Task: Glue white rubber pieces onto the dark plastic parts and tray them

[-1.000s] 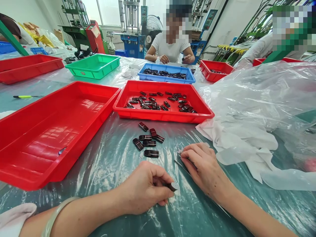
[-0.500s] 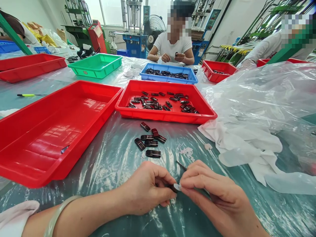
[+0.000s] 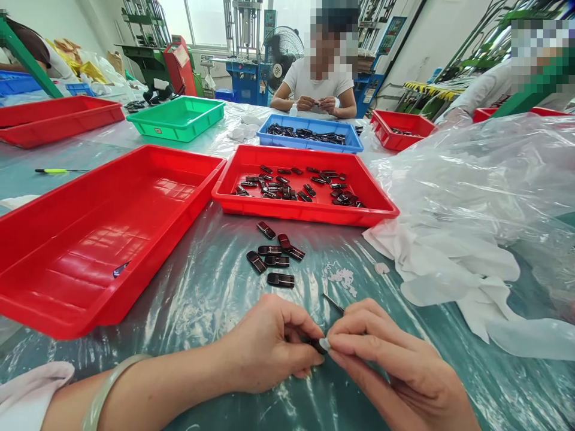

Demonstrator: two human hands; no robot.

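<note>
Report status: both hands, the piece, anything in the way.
Left hand gripping dark piece, mostly hidden. Right hand pinching pale bit at its end. Thin tool partly hidden by right hand, might get in the way.

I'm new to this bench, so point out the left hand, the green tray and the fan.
Left hand [image 3: 272,347]: head view, back of the hand.
Green tray [image 3: 175,133]: head view, near wall.
Fan [image 3: 277,70]: head view, hub.

Dark piece: mostly hidden in the left hand
Whitish bit: too small for me to make out, partly under the right hand
Thin tool: rear end hidden
Near-left red tray: cut off at left
</note>
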